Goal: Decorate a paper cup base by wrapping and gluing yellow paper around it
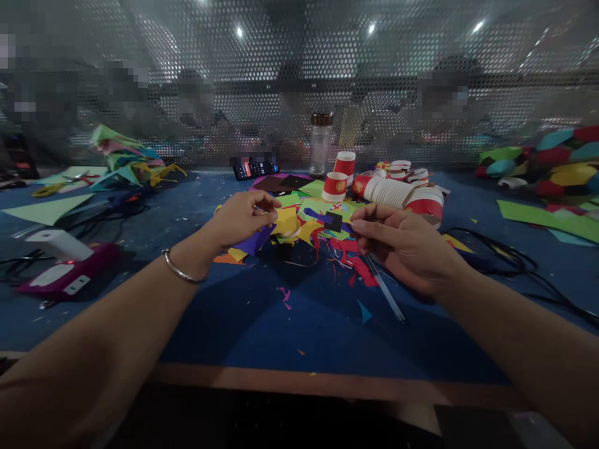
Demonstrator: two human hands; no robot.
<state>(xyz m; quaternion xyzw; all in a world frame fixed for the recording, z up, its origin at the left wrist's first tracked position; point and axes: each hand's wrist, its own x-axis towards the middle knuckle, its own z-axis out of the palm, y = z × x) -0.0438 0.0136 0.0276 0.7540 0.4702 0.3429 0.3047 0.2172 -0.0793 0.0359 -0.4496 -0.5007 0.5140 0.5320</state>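
Note:
My left hand (pixel 243 218) hovers over a heap of coloured paper scraps (pixel 299 231), its fingers pinched together on something small I cannot make out. A thin metal bangle (pixel 180 269) circles that wrist. My right hand (pixel 402 243) is to the right, fingers closed on a small black paper square (pixel 333 221) held above the scraps. A roll of tape or yellow paper disc (pixel 287 226) lies between both hands. A thin clear stick (pixel 386 290) rests on the blue mat under my right hand.
Red and white paper cups (pixel 345 165) stand and lie in a stack (pixel 397 192) behind the scraps. A clear jar (pixel 321 143), a phone (pixel 255 168), a purple and white device (pixel 65 268), cables (pixel 515 262) and more paper piles (pixel 131 159) surround them. A perforated screen (pixel 299 75) closes the back.

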